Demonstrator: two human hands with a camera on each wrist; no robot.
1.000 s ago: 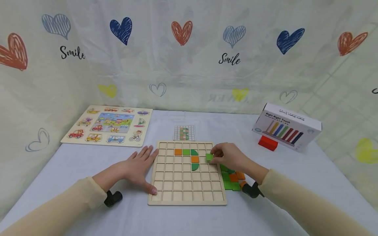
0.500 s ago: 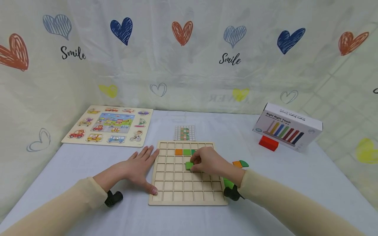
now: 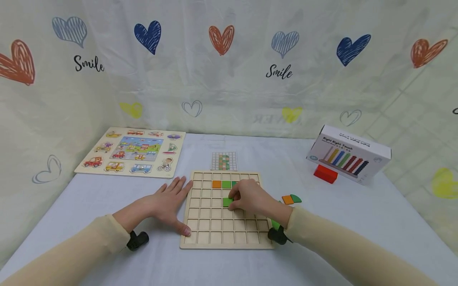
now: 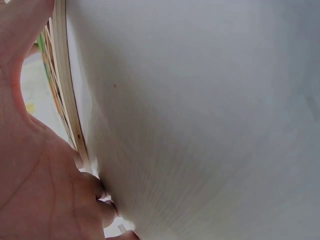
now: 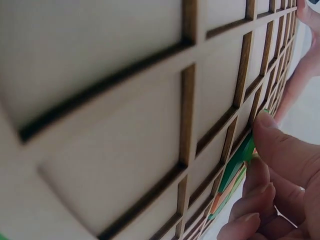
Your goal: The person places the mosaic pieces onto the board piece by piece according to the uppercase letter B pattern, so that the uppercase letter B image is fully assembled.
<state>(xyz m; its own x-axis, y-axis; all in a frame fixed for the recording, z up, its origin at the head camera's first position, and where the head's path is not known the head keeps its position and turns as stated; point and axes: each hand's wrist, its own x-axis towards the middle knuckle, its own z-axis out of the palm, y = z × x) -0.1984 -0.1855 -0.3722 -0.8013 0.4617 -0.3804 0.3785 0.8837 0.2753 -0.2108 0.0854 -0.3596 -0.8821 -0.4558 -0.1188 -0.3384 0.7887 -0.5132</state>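
A wooden grid board [image 3: 214,237] lies flat on the white-covered table. My left hand [image 3: 165,204] rests at its left edge with the fingers spread, the thumb on the lower left corner. Over the middle of the grid my right hand [image 3: 250,196] pinches a light green square tile [image 3: 227,202] between thumb and fingers, at a cell in the third row. In the second row sit an orange square tile [image 3: 216,184], a green square tile [image 3: 226,184] and a dark green rounded tile [image 3: 234,184], partly covered by the right hand. Other tiles beneath that hand are hidden in the head view.
Behind the board lies a small pattern card [image 3: 224,161]. Loose tiles, among them an orange square [image 3: 288,199] and a green quarter-round [image 3: 295,198], lie right of the board. A picture puzzle [image 3: 179,139] is back left; a white box [image 3: 348,153] leans on a red block [image 3: 325,173].
My right hand has carried the light green tile leftward from the board's right side, then slightly left and down to a third-row cell. The left hand has stayed put.
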